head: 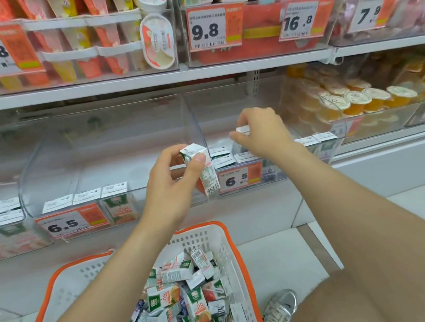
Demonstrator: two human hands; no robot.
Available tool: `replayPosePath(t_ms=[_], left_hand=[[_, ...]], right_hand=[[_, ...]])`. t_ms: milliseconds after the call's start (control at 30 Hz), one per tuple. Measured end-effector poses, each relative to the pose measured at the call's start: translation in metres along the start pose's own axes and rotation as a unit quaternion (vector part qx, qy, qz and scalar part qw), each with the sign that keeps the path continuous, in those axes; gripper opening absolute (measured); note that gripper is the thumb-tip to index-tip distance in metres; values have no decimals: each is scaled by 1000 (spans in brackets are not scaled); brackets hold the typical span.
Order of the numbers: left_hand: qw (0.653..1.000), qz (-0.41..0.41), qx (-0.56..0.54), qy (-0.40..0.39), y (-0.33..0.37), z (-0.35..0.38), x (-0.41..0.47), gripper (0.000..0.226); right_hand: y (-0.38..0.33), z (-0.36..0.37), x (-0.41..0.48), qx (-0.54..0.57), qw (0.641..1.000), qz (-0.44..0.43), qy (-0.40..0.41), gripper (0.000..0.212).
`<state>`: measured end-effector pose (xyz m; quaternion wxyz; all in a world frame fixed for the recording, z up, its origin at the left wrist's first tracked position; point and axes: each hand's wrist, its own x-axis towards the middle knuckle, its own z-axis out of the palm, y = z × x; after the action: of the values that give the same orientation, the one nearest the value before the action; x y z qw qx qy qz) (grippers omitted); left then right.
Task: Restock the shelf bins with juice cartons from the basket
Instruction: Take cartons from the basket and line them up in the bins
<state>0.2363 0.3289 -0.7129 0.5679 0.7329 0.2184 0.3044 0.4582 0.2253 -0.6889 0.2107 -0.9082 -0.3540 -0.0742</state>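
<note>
Well, most of this job lies ahead of me. My left hand (pixel 174 190) pinches one juice carton (pixel 201 170) between thumb and fingertips, over the wall between two clear bins. My right hand (pixel 262 132) curls round the top of a second carton (pixel 242 130) low in the right-hand bin (pixel 225 104), among the few standing there. The middle bin (pixel 120 135) has only a single row along its near front, with bare room behind. The orange-rimmed basket (pixel 240 260) on the floor near me is heaped with cartons. The bins sit on white metal shelving (pixel 140 82) hung with orange price tags (pixel 72 224). Jelly cups (pixel 355 99) fill the bin further right, and pale floor tiles (pixel 288 259) run beneath.
</note>
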Motion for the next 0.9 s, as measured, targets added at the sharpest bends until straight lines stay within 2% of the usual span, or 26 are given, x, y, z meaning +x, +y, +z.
replayPosePath(t_ms=[167, 267, 333, 400, 467, 500, 567, 600, 633, 733, 800, 900], left_hand=[[999, -16, -5, -39, -9, -17, 8, 34], [998, -32, -24, -40, -8, -25, 12, 47], [997, -46, -53, -43, -7, -29, 14, 37], [995, -50, -71, -57, -3, -32, 14, 24], [993, -55, -76, -65, 0, -37, 15, 25], [993, -61, -78, -67, 2, -41, 15, 27], [992, -63, -81, -77, 7, -49, 15, 30], [991, -63, -86, -80, 11, -55, 14, 31], [990, -64, -94, -79, 14, -60, 13, 33], [986, -88, -128, -67, 23, -78, 5, 42], [985, -105, -116, -69, 26, -95, -1, 38], [988, -97, -85, -88, 31, -125, -8, 36]], right_hand=[[-1, 18, 12, -4, 991, -19, -134, 37], [2, 21, 13, -9, 985, -47, -167, 50], [2, 21, 12, -9, 984, -36, -173, 56], [-5, 16, 8, -67, 988, -20, -139, 52], [-19, 8, 1, -98, 995, -20, -30, 38], [-32, 2, -6, -60, 997, -40, 38, 32], [-62, -10, -27, 124, 980, -88, 126, 24], [-76, -15, -39, 219, 963, -108, 109, 22], [-88, -18, -50, 281, 949, -128, 55, 23], [-113, -16, -69, 291, 928, -195, -127, 34], [-125, -10, -70, 279, 922, -221, -155, 29], [-149, -5, -70, 286, 924, -205, -149, 22]])
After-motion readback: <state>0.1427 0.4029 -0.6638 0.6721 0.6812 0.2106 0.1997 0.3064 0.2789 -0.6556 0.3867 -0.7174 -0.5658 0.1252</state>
